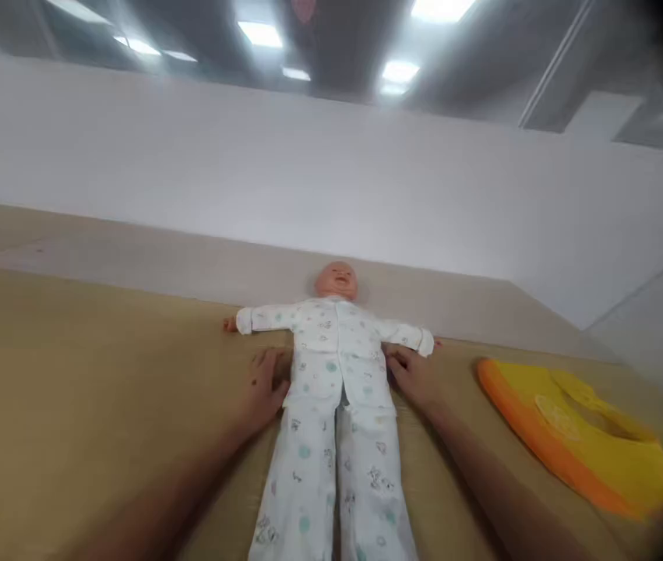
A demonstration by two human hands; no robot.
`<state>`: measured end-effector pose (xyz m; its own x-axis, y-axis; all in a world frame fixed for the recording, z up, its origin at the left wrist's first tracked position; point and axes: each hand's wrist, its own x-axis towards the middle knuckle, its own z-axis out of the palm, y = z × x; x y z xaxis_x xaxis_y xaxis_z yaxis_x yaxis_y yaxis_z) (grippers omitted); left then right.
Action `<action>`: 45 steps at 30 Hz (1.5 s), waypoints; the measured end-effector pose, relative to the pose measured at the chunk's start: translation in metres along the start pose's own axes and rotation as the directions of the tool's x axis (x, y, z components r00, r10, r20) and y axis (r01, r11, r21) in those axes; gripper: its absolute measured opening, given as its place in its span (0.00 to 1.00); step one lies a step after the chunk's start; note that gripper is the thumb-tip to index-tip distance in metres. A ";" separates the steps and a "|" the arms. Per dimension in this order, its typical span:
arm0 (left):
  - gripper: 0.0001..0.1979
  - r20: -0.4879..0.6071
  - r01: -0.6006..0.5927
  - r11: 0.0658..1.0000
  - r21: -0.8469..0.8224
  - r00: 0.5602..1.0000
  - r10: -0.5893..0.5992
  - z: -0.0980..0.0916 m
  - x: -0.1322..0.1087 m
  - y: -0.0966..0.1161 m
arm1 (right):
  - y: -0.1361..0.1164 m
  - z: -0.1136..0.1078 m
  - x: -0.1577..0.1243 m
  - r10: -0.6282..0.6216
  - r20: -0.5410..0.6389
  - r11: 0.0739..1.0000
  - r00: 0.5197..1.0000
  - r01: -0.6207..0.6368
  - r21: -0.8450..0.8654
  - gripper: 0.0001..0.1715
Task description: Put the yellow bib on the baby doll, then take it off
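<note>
A baby doll (336, 282) lies on its back, head away from me and arms spread sideways. It wears a white printed jacket (316, 339) and matching trousers (301, 467). Beside the jacket's left edge rests my left hand (264, 389), fingers apart, thumb close to the hem. My right hand (413, 378) is at the opposite edge, below the doll's sleeve, with fingers loosely bent against or close to the cloth. Neither hand shows anything gripped. Whether the fingertips touch the jacket is hard to tell through the slight blur.
A yellow bib (588, 421) with an orange border and a citrus-slice patch lies to the right. The tan tabletop (103, 374) meets a pale grey strip (191, 261) in front of a white wall (249, 171). Dark blur covers the right corners.
</note>
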<state>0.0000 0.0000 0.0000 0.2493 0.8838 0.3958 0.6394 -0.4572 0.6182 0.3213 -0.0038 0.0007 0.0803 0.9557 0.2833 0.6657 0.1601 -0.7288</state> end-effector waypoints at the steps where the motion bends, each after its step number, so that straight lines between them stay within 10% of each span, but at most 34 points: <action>1: 0.20 0.004 0.001 1.000 -0.005 1.000 -0.001 -0.001 0.001 0.001 | 0.001 0.001 -0.001 -0.010 -0.006 0.999 1.000 0.011 0.032 0.14; 22: 0.12 0.005 -0.028 0.997 -0.069 1.000 0.028 -0.003 0.006 0.005 | -0.011 -0.004 -0.041 0.034 0.110 0.999 0.993 -0.034 -0.002 0.12; 34: 0.14 0.025 -0.006 0.996 -0.093 1.000 0.008 -0.006 0.003 0.010 | -0.024 -0.005 -0.048 0.012 -0.058 0.956 0.998 0.005 0.295 0.30; 45: 0.18 -0.042 -0.337 0.941 0.001 0.941 0.337 -0.017 -0.006 0.030 | -0.045 0.001 -0.063 -0.152 -0.098 0.948 0.984 0.173 0.269 0.27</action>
<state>0.0057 -0.0204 0.0280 0.4197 0.6731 0.6089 0.5189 -0.7284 0.4475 0.2855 -0.0707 0.0157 0.0508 0.8915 0.4502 0.4454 0.3833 -0.8091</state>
